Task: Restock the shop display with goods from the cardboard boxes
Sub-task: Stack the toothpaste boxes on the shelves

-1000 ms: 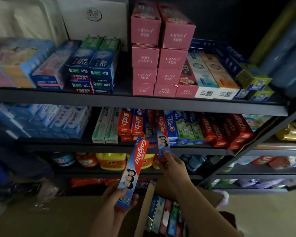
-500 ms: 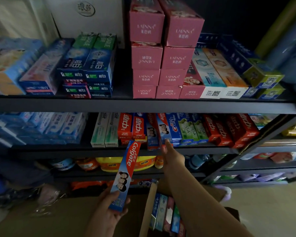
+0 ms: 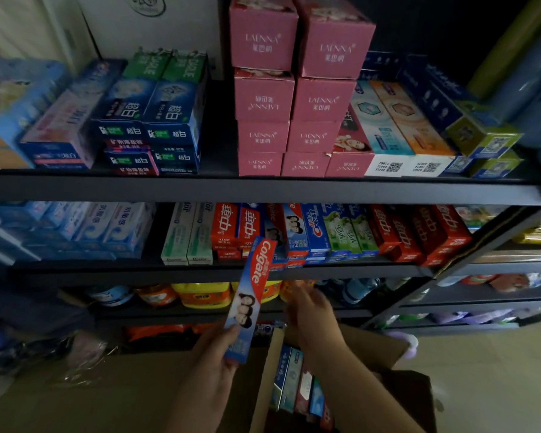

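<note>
Left hand [image 3: 214, 354] curled, gripping — right hand [image 3: 310, 310] open, blurred.

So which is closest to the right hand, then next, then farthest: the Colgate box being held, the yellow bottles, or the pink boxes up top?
Measured from the right hand in the head view:
1. Colgate box, just to its left, gripped at the bottom by the left hand.
2. Yellow bottles, farther left on the lower shelf.
3. Pink boxes, stacked high on the top shelf.
</note>
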